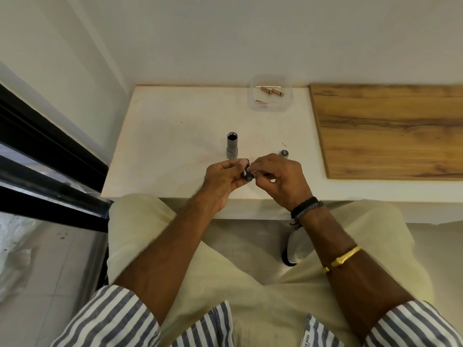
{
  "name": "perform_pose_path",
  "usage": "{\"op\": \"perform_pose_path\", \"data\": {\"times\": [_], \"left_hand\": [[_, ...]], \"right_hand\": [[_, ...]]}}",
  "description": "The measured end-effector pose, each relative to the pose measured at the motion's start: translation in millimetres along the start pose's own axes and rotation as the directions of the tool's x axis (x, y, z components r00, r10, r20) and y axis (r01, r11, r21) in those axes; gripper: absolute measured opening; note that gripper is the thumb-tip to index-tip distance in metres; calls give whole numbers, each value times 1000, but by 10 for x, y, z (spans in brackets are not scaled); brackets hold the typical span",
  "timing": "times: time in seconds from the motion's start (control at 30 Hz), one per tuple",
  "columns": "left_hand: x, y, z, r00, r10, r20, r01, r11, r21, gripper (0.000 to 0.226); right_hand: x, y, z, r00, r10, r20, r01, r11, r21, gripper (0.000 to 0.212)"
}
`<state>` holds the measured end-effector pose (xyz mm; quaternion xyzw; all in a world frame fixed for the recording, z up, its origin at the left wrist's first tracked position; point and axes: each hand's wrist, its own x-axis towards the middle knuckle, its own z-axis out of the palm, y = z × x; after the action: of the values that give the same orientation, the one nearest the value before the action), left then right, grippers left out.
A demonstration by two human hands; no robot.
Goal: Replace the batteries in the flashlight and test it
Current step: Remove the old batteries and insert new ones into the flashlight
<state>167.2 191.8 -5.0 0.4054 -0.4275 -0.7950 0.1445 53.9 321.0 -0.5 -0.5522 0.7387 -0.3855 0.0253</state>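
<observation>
The grey flashlight body (pixel 232 145) stands upright on the white table (pixel 175 136), its open dark end facing up. Its tail cap (pixel 284 153) lies to the right, just beyond my right hand. My left hand (pixel 221 181) grips a small black battery holder (pixel 248 172) just in front of the flashlight. My right hand (pixel 278 177) pinches a small metallic item at the holder's right side; what it is I cannot tell. A clear plastic container (pixel 270 96) at the back holds a few copper-coloured batteries (pixel 271 91).
A wooden board (pixel 390 128) covers the table's right side. A white wall runs behind the table. A black window frame (pixel 50 171) lies at the left. My legs sit under the table's front edge.
</observation>
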Motion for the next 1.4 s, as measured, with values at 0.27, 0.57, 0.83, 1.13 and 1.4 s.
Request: {"op": "perform_pose_path", "data": {"times": [0.27, 0.57, 0.83, 1.13, 1.4], "left_hand": [[-38, -9, 26, 999, 32, 1, -32, 999, -36, 12], [60, -70, -14, 998, -42, 49, 50, 986, -161, 26], [73, -80, 4, 995, -56, 86, 77, 964, -256, 30], [50, -28, -42, 966, -77, 245, 157, 933, -325, 34], [24, -8, 30, 957, -45, 286, 134, 944, -301, 34]], "right_hand": [[32, 28, -62, 991, 94, -97, -88, 994, 64, 14], [39, 262, -143, 779, 586, -223, -469, 780, 414, 11], [55, 740, -104, 546, 776, -317, -664, 631, 401, 9], [81, 815, 88, 564, 778, -276, -773, 616, 154, 11], [71, 834, 38, 583, 767, -270, -773, 625, 106, 16]]}}
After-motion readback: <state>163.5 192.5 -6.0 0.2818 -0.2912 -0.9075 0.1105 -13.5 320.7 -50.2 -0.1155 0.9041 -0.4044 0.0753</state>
